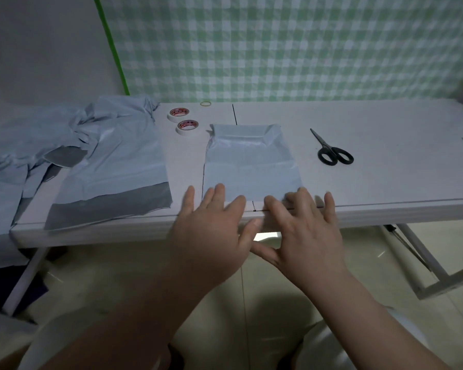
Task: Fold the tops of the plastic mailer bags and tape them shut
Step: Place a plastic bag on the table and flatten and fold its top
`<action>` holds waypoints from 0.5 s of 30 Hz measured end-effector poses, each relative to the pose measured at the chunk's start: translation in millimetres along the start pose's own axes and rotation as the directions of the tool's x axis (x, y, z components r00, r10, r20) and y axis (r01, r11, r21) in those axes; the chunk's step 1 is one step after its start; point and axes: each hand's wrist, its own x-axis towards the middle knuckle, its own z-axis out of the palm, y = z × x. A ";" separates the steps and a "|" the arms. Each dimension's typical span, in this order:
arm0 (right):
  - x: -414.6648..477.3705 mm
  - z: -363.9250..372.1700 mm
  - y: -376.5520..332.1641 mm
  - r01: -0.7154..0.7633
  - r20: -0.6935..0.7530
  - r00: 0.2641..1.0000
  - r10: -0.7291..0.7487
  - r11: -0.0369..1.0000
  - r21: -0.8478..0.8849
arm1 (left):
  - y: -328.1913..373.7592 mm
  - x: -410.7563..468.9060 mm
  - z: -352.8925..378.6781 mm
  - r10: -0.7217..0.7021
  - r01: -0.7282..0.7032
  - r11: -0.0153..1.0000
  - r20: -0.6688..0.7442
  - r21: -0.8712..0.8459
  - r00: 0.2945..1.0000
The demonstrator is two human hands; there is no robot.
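Left hand (pixel 211 222) and right hand (pixel 302 225) press flat, fingers straight, on the bag's (pixel 249 161) near edge; tape (pixel 187 127) sits beyond, nearer the left.

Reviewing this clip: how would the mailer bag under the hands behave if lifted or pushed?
The mailer bag would probably flop: its far end lies crumpled. It looks thin and glossy, so likely light and slippery on the smooth table; the left hand and right hand press its near edge flat.

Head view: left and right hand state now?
Left hand: open, fingers flat on the mailer bag.
Right hand: open, fingers flat on the mailer bag too.
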 end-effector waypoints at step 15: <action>12.6 -14.0 13.5 -0.101 -0.050 0.993 0.103 0.994 0.036 | -33.5 12.4 -28.8 -0.056 0.055 0.998 0.037 0.030 0.998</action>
